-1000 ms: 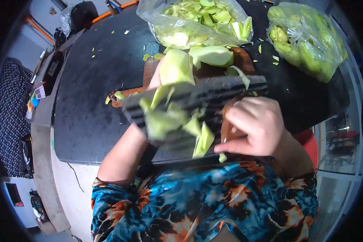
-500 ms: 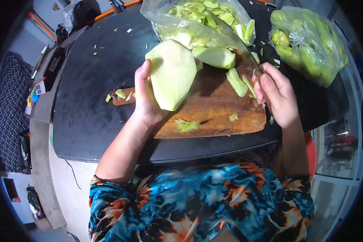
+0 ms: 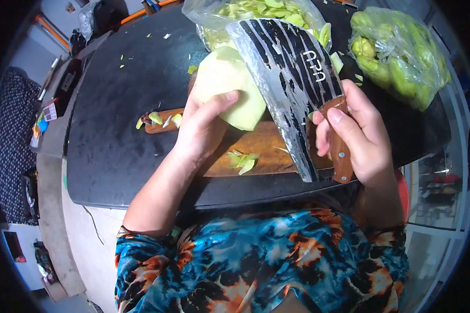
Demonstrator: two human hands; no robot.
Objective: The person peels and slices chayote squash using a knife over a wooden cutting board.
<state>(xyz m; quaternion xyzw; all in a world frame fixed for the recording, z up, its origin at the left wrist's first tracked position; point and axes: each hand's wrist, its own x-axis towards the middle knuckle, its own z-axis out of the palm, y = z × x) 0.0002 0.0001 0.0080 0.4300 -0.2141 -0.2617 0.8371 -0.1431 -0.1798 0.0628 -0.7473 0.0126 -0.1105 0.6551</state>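
My left hand (image 3: 206, 117) is closed around a peeled, pale green chayote (image 3: 235, 88), thumb across its near side. In my right hand (image 3: 363, 133) is a cleaver (image 3: 287, 83), gripped by its brown wooden handle. Its broad blade, black with worn light stripes, is turned flat towards me. The blade's pale edge lies beside the chayote's right side; whether they touch I cannot tell. Beneath both hands is a wooden cutting board (image 3: 266, 151), with green peel scraps (image 3: 244, 160) near its front edge. Much of the board is hidden by the blade.
A clear plastic bag (image 3: 206, 31) of green peelings and pieces sits behind the board. At the back right, another tied bag (image 3: 399, 57) holds several green chayotes. Small scraps dot the black table (image 3: 120, 130), and peelings lie on the board's handle (image 3: 162, 120).
The cleaver has turned from edge-on to broadside and swung in front of the board. My left thumb has shifted across the chayote, which has tilted and moved slightly right.
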